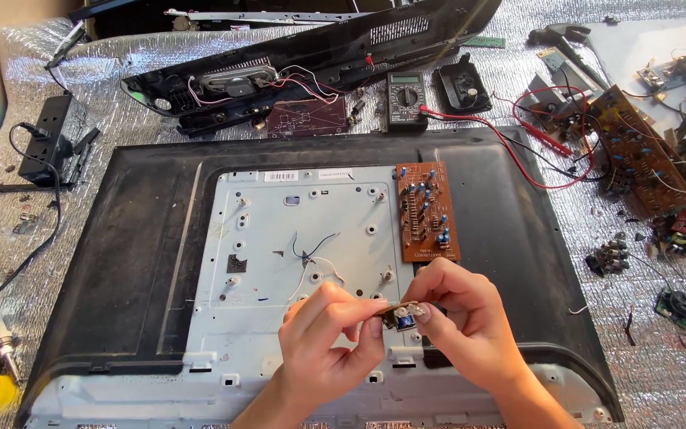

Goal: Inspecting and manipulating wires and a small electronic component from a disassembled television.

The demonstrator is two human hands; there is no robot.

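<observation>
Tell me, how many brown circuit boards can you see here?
3 clearly: one lying on the metal back panel above the hands, one long board at the right among the red wires, one darker board under the black frame. More may hide in the right-hand clutter.

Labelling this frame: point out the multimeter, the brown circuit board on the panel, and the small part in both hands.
multimeter (406, 99), head view, dial.
brown circuit board (428, 213), head view, middle.
small part (402, 315), head view, blue component.

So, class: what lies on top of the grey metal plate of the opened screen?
On the metal plate lie a brown circuit board and loose thin wires. Both hands, left hand and right hand, cover its lower middle part.
</observation>
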